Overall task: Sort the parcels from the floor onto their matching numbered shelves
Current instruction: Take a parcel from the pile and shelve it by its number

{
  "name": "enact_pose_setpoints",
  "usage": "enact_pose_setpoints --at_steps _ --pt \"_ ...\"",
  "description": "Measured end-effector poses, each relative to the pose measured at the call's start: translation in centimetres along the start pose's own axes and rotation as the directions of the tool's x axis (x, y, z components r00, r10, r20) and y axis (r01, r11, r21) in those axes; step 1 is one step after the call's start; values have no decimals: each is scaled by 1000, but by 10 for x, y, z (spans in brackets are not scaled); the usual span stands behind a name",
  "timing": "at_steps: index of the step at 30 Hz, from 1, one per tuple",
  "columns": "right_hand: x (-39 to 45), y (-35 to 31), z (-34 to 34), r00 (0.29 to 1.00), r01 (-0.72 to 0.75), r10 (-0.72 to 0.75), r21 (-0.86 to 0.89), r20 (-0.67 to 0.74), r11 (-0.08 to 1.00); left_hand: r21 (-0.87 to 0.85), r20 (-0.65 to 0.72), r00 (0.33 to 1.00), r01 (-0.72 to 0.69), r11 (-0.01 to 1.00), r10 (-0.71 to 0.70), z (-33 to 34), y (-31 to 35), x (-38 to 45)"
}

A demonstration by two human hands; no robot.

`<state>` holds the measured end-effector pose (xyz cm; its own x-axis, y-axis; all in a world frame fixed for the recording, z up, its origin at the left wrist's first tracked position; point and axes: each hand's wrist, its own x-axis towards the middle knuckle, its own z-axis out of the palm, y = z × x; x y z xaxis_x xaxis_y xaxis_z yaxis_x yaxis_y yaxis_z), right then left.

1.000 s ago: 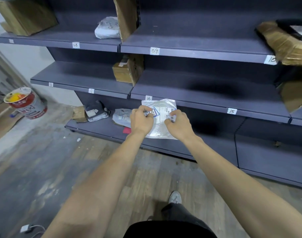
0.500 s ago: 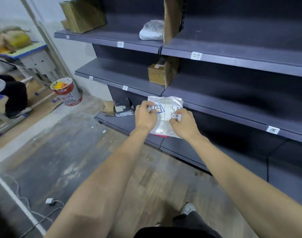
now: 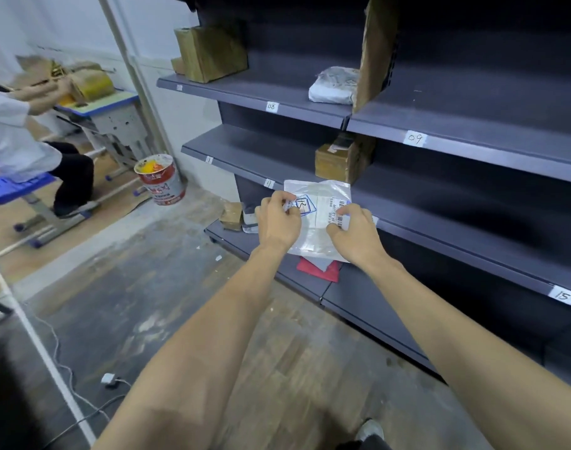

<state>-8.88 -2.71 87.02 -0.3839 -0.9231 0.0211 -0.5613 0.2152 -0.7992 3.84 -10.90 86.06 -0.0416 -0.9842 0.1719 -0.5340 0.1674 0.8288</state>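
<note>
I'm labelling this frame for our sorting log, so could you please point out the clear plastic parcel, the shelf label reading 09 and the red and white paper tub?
clear plastic parcel (image 3: 316,237), head view, on its lower clear film.
09 label (image 3: 414,138), head view, on the handwritten number.
red and white paper tub (image 3: 162,186), head view, on its printed side wall.

A flat see-through plastic parcel (image 3: 316,219) is held up in front of the dark grey shelves (image 3: 472,151). It has a white label with a bar code on its right side and a blue-edged mark with a hand-written number on its left. The left hand (image 3: 277,220) pinches its left edge and the right hand (image 3: 354,230) pinches its right edge. The shelf edges carry small white number tags: 08 (image 3: 271,106), 09 (image 3: 414,138) and 15 (image 3: 563,295). A white bag parcel (image 3: 333,86) lies on the 08 shelf, and a brown box (image 3: 331,164) sits one shelf lower
</note>
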Motion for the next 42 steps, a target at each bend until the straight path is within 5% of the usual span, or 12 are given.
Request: enact_pose_setpoints --at_steps 11,22,33,42 --pt "-29 51 -123 944 -213 207 5 -256 977 -16 247 937 -251 968 247 106 115 -25" --pt "-150 151 -280 753 -418 378 50 -538 907 -215 493 735 -416 884 465 236 246 -174" --pt "-293 245 -381 630 -544 504 129 -591 829 -230 687 552 -451 862 472 307 305 -356" --pt "-331 292 -464 554 -530 489 167 -674 832 -302 685 491 -479 824 537 357 374 -420"
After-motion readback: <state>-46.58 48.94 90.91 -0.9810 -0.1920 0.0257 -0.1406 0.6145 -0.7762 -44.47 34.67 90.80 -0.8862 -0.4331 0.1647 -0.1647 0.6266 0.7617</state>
